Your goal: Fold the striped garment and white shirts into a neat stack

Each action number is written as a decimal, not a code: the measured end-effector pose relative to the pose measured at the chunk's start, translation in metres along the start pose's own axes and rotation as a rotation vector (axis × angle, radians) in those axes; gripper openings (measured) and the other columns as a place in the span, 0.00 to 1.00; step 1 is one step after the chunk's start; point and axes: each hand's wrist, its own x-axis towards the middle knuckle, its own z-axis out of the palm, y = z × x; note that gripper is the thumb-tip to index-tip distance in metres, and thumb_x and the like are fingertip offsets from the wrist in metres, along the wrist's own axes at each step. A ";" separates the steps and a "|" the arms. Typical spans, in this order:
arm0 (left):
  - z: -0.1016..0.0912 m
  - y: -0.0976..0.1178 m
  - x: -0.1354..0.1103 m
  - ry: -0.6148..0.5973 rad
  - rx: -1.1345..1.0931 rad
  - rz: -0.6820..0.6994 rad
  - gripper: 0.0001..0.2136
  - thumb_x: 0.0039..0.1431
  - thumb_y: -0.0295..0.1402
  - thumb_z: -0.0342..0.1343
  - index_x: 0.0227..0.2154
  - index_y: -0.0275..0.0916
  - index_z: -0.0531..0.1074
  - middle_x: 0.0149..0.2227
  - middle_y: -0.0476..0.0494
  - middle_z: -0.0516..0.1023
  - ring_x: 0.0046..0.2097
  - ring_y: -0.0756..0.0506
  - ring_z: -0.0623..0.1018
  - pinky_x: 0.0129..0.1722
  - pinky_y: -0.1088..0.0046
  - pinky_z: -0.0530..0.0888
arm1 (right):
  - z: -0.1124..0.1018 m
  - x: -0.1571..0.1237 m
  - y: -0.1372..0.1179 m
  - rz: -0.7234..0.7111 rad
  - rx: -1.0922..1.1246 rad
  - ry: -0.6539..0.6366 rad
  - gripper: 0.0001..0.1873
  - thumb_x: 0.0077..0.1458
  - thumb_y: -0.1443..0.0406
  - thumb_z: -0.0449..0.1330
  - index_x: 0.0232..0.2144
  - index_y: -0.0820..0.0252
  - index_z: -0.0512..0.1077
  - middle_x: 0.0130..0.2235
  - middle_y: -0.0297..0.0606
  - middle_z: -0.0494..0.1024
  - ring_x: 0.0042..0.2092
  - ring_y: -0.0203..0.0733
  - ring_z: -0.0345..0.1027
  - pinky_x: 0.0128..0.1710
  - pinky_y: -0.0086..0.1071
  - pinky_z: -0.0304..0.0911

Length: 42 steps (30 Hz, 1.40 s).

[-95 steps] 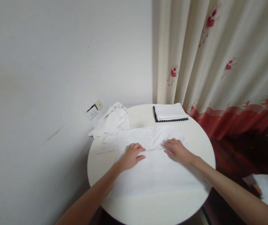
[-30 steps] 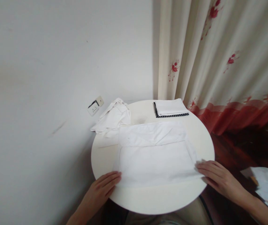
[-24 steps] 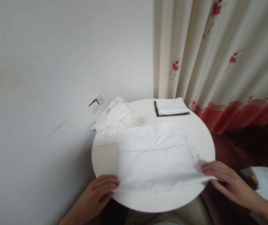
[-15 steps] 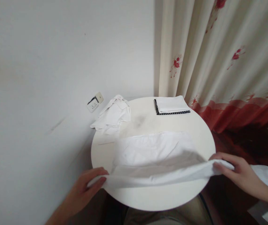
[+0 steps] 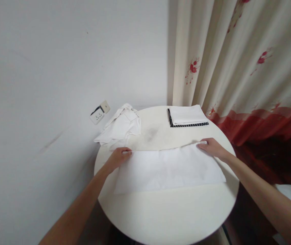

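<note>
White cloth [image 5: 171,170]: my left hand [image 5: 118,159] and right hand [image 5: 214,149] pinch its far edge; crumpled fabric [image 5: 123,124] lies beyond my left.

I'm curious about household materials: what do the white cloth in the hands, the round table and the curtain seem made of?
The white cloth looks like matt fabric, perhaps cotton: soft creases, no shine. The round table looks smooth, without visible grain: possibly laminate or painted board. The curtain looks like matt fabric, hanging in soft folds; fibre unclear.
</note>
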 end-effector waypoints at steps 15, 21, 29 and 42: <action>0.046 0.024 -0.022 0.250 0.459 0.382 0.20 0.68 0.36 0.45 0.60 0.36 0.67 0.61 0.32 0.71 0.63 0.36 0.69 0.62 0.53 0.66 | 0.036 -0.019 -0.019 -0.220 -0.614 0.291 0.23 0.63 0.60 0.52 0.55 0.67 0.71 0.53 0.58 0.75 0.54 0.61 0.68 0.52 0.49 0.64; 0.125 0.087 -0.056 -0.072 0.472 0.656 0.24 0.73 0.37 0.40 0.68 0.38 0.56 0.70 0.38 0.60 0.71 0.39 0.57 0.68 0.52 0.57 | 0.120 -0.061 -0.063 -0.547 -0.577 -0.003 0.28 0.67 0.65 0.46 0.66 0.64 0.60 0.68 0.50 0.61 0.69 0.53 0.51 0.66 0.49 0.51; 0.103 0.026 -0.070 0.031 0.591 0.582 0.23 0.73 0.39 0.43 0.69 0.48 0.57 0.72 0.44 0.56 0.72 0.37 0.55 0.68 0.46 0.56 | 0.110 -0.066 -0.011 -0.396 -0.718 0.060 0.33 0.69 0.52 0.44 0.69 0.63 0.55 0.71 0.50 0.53 0.72 0.53 0.42 0.69 0.56 0.40; 0.057 -0.017 -0.085 0.400 0.573 0.316 0.22 0.72 0.33 0.40 0.64 0.36 0.65 0.64 0.32 0.69 0.69 0.35 0.63 0.66 0.41 0.57 | 0.061 -0.067 0.006 -0.282 -0.772 0.304 0.32 0.70 0.56 0.39 0.69 0.67 0.54 0.72 0.54 0.51 0.73 0.56 0.39 0.67 0.63 0.40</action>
